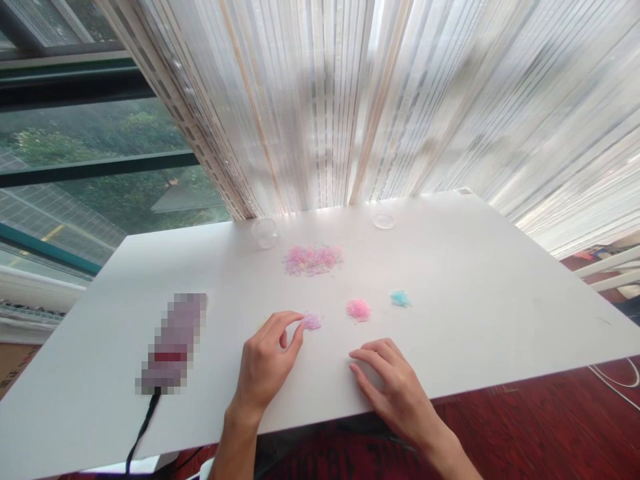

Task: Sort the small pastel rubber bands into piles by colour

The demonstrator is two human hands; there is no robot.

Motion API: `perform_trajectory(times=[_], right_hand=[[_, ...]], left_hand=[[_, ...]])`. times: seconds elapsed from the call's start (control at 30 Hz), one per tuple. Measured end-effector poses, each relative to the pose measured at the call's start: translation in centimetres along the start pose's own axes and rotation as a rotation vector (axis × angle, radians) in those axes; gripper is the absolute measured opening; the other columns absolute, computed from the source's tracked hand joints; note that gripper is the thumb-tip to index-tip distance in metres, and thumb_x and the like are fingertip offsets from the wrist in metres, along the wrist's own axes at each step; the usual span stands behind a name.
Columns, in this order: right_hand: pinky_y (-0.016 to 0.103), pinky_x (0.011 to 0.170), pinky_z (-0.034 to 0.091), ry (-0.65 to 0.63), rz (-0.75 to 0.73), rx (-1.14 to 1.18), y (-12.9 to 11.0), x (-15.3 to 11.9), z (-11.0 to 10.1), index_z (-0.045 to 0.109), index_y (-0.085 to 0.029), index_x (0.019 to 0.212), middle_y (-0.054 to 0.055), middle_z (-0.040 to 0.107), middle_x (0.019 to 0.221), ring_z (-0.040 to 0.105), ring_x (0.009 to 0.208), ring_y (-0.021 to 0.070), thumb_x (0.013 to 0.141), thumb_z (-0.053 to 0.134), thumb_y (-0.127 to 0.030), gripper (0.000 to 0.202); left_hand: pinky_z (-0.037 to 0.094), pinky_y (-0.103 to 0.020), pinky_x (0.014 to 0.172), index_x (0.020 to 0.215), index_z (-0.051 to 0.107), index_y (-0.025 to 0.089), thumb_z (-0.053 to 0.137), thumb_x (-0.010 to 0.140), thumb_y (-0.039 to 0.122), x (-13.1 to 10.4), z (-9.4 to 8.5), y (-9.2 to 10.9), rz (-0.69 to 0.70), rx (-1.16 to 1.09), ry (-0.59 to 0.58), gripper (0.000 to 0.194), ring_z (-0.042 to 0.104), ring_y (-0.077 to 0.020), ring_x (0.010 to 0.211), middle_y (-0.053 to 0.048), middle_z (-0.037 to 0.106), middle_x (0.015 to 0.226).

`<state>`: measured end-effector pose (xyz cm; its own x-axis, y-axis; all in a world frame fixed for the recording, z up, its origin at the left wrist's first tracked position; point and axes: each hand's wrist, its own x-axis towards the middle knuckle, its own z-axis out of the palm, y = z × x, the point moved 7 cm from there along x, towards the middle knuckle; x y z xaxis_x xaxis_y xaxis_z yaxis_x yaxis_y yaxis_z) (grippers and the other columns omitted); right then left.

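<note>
Where the left hand (270, 350) works: thumb and forefinger tips nearly together at the lilac strands (313, 322), between front and back edges of the bench (500, 300); whether they grip any cannot be told.
Mixed strands (314, 260): beyond the lilac, towards the back edge.
Pink strands (359, 309): right of the lilac.
Right hand (391, 377): near the front edge, thumb and forefinger apart.
Blue strands (400, 298): rightmost heap.
Step in hand: apparently tending the lilac heap.
Next move: calls for a light pinch or clean release.

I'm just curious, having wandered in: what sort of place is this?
Probably a room in a home, though that isn't certain: a striped curtain hangs beside a window, and a white table stands next to them.
</note>
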<state>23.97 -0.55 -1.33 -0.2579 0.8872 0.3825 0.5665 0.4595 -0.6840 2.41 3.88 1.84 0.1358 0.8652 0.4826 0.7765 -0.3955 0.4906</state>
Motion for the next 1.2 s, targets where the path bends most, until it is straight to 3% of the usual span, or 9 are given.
perform_trajectory(times=[0.1,0.2,0.37,0.6,0.8,1.0,1.2], right_hand=[[0.041,0.081,0.061,-0.032,0.017,-0.019,0.2,-0.6,-0.1,0.067,-0.025,0.116,0.009,0.068,0.103,0.066,0.095,0.0262,0.098,0.065,-0.019,0.019],[0.042,0.081,0.061,-0.061,0.021,-0.042,0.1,-1.0,0.0,0.067,-0.025,0.113,0.009,0.067,0.103,0.065,0.094,0.0266,0.094,0.071,-0.02,0.019],[0.04,0.078,0.059,-0.037,0.032,-0.085,0.0,-0.9,0.4,0.067,-0.025,0.098,0.007,0.067,0.096,0.064,0.09,0.0248,0.097,0.063,-0.014,0.011],[0.039,0.079,0.057,-0.099,-0.017,0.0,-0.2,0.4,1.4,0.063,-0.023,0.102,0.007,0.069,0.099,0.064,0.091,0.0233,0.102,0.057,-0.014,0.011],[0.031,0.078,0.057,-0.147,-0.03,0.178,-0.6,1.6,2.5,0.064,-0.023,0.105,0.004,0.071,0.095,0.067,0.087,0.0185,0.102,0.057,-0.014,0.012],[0.025,0.067,0.053,-0.125,0.019,0.186,-0.2,1.4,2.4,0.068,-0.023,0.099,0.0,0.071,0.082,0.065,0.071,0.0146,0.099,0.061,-0.015,0.011],[0.024,0.068,0.054,-0.091,0.017,0.215,-0.2,1.4,2.2,0.067,-0.024,0.1,0.001,0.071,0.085,0.066,0.073,0.0146,0.096,0.06,-0.01,0.016]], left_hand=[[0.052,-0.025,0.067,0.111,0.07,0.022,0.06,0.1,0.02,-1.4,-0.1,0.4,0.005,-0.079,-0.003,0.014,0.053,-0.011,0.056,-0.003,0.074,0.096],[0.053,-0.024,0.066,0.112,0.068,0.022,0.06,0.1,0.018,-2.9,1.0,1.5,0.01,-0.174,-0.096,0.015,0.053,-0.0112,0.057,-0.003,0.074,0.097],[0.052,-0.024,0.06,0.105,0.068,0.022,0.058,0.1,0.019,-3.8,2.5,2.9,0.025,-0.24,-0.185,0.011,0.057,-0.012,0.055,-0.004,0.076,0.093],[0.054,-0.026,0.061,0.111,0.071,0.021,0.065,0.099,0.023,-4.2,2.7,2.3,0.03,-0.296,-0.209,0.013,0.06,-0.0133,0.056,-0.003,0.078,0.094],[0.058,-0.029,0.075,0.107,0.074,0.021,0.06,0.104,0.019,-4.4,2.8,2.5,0.057,-0.364,-0.222,0.014,0.075,-0.0192,0.08,-0.004,0.081,0.093],[0.056,-0.028,0.069,0.104,0.074,0.02,0.063,0.103,0.019,-4.4,2.7,2.3,0.042,-0.381,-0.199,0.011,0.074,-0.0185,0.073,-0.004,0.081,0.087],[0.052,-0.025,0.063,0.101,0.074,0.02,0.065,0.102,0.02,-4.4,2.8,2.1,0.013,-0.379,-0.212,0.009,0.069,-0.0159,0.065,-0.003,0.078,0.082]])
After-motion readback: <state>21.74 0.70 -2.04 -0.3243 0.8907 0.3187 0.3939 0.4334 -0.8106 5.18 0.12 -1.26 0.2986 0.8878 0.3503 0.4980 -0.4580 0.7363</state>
